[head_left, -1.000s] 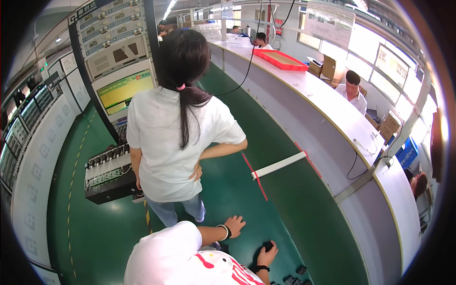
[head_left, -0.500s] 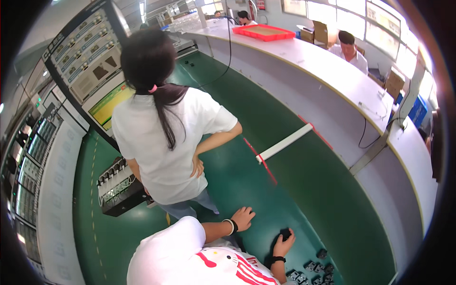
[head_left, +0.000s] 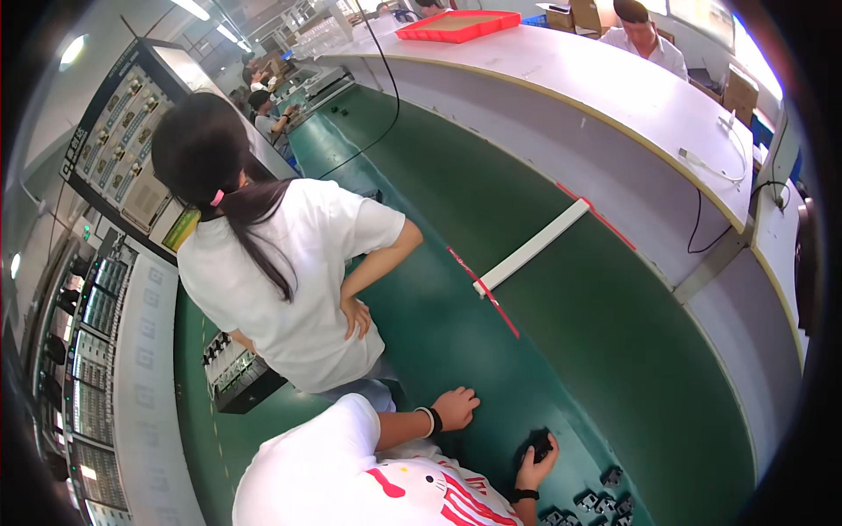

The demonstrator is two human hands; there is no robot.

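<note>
My left hand (head_left: 456,408), with a dark band and a pale bracelet at the wrist, rests on the green work surface (head_left: 421,329). Its fingers are loosely bent and slightly apart, and nothing shows in them. To the right, my right hand (head_left: 538,461) wears a black wristband and is closed round a small black part (head_left: 535,441). The hand covers some of that part, and its kind is unclear. Just beyond my right wrist lie several small black-and-silver parts (head_left: 605,504), one of them (head_left: 611,476) a little apart from the others.
A person in a white shirt (head_left: 285,280) stands close on my left, one hand at the hip. A white bar (head_left: 535,245) crosses the green surface ahead. Past it runs a raised white shelf (head_left: 561,79) bearing a red tray (head_left: 458,26). A black box with cables (head_left: 250,386) sits left.
The view has shifted, and more of the far end of the surface shows. My left fingers look more bent. My right hand has turned slightly, still round the black part.
</note>
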